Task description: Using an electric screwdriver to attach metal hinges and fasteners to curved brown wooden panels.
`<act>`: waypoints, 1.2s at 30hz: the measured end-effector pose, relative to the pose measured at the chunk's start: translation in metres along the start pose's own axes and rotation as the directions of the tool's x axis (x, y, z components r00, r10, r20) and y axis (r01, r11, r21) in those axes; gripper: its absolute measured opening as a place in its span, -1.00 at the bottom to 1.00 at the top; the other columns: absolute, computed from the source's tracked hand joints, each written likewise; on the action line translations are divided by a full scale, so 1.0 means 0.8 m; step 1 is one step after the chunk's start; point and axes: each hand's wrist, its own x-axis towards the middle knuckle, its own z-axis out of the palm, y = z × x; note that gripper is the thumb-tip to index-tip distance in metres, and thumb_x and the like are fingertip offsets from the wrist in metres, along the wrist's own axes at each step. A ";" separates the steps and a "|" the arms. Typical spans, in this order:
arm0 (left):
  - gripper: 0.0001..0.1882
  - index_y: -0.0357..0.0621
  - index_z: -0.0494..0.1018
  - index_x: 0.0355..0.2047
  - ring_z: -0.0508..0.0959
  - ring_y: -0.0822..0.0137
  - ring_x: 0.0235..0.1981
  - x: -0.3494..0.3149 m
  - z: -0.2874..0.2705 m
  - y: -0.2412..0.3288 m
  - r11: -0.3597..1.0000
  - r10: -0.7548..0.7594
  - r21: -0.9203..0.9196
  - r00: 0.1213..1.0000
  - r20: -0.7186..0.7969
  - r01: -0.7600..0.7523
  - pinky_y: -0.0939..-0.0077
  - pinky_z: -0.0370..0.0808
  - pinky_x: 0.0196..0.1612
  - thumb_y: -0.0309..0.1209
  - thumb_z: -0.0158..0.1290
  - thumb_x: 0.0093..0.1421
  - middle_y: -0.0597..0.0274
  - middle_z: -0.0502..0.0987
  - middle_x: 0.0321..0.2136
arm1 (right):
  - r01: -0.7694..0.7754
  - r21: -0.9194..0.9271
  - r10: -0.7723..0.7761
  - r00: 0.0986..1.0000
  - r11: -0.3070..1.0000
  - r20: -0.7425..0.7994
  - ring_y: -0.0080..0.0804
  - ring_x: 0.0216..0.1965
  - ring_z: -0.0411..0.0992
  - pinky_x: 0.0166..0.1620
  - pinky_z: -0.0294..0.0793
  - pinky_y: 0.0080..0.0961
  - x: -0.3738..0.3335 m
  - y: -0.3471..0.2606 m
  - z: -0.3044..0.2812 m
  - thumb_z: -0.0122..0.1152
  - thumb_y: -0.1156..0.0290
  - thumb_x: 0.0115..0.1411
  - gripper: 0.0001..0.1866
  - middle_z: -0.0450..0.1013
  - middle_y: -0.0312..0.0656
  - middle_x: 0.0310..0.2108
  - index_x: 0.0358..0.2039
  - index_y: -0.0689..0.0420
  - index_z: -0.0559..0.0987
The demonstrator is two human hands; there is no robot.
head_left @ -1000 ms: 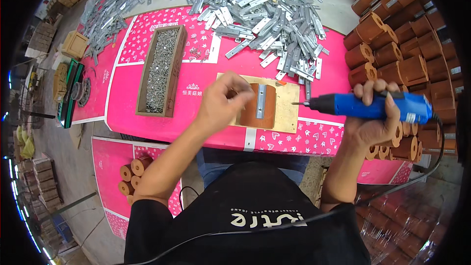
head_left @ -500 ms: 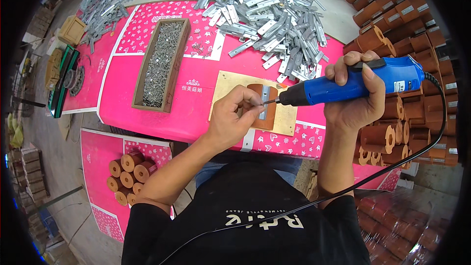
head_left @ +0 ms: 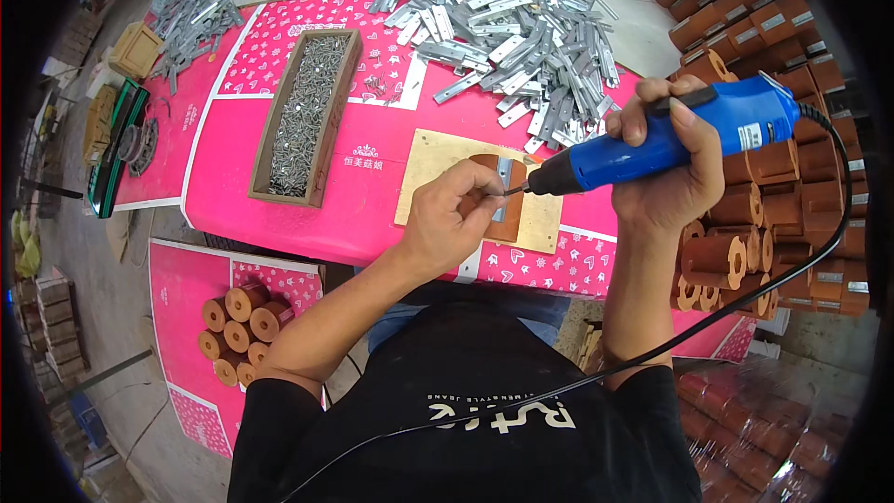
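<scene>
From afar I make out white characters [head_left: 361, 161] under a small ornament [head_left: 364, 149] on the pink tabletop [head_left: 358, 210], and pale lettering [head_left: 507, 417], one line large and one small, across the black shirt [head_left: 447, 345]. The white label [head_left: 750, 136] on the blue power tool [head_left: 643, 151] is too small to read.

A pink desk [head_left: 219, 196], partly patterned with white motifs, stands beside a second pink table [head_left: 191, 284] at lower left. Grey floor [head_left: 107, 312] shows farther left, where a pale wooden crate [head_left: 137, 49] sits toward the back and brownish stacks [head_left: 59, 326] stand nearer the dark rim.
</scene>
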 end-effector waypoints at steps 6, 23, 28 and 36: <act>-0.79 -0.22 0.45 -0.34 0.54 0.32 -0.26 0.015 0.013 -0.018 0.932 0.222 0.317 0.968 -0.120 -0.175 0.52 0.45 -0.20 -0.70 0.12 0.00 0.18 0.55 -0.35 | 0.091 -0.197 -0.084 0.996 0.976 0.042 -0.39 -0.60 0.38 -0.40 0.43 -0.40 0.005 0.017 0.009 0.09 0.48 0.00 -0.75 0.47 -0.01 -0.39 -0.26 0.21 0.39; -0.50 -0.19 0.42 -0.05 0.49 0.21 -0.05 0.010 0.026 -0.045 0.913 0.260 0.354 0.958 -0.120 -0.203 0.38 0.34 0.04 -0.63 0.20 -0.07 0.11 0.50 -0.08 | 0.207 -0.302 -0.125 0.955 0.931 0.270 -0.37 -0.48 0.46 -0.38 0.50 -0.45 -0.011 0.047 0.012 0.14 0.69 0.00 -0.66 0.48 0.02 -0.40 -0.17 0.27 0.34; -0.51 -0.25 0.39 -0.04 0.52 0.20 -0.10 0.011 0.029 -0.052 0.949 0.237 0.244 0.962 -0.134 -0.200 0.42 0.42 -0.01 -0.66 0.18 -0.04 0.05 0.47 -0.09 | 0.192 -0.296 -0.109 0.955 0.935 0.275 -0.40 -0.35 0.50 -0.25 0.51 -0.44 -0.018 0.049 0.015 0.17 0.73 0.02 -0.67 0.48 -0.08 -0.42 -0.18 0.31 0.36; -0.57 -0.18 0.44 -0.11 0.47 0.06 -0.06 0.009 0.030 -0.043 0.979 0.151 0.166 0.972 -0.180 -0.122 0.25 0.35 0.03 -0.58 0.19 -0.05 0.05 0.50 -0.15 | 0.220 -0.380 -0.102 0.947 0.899 0.306 -0.46 -0.38 0.47 -0.33 0.47 -0.53 -0.022 0.057 0.023 0.21 0.78 -0.06 -0.64 0.46 -0.16 -0.45 -0.22 0.30 0.38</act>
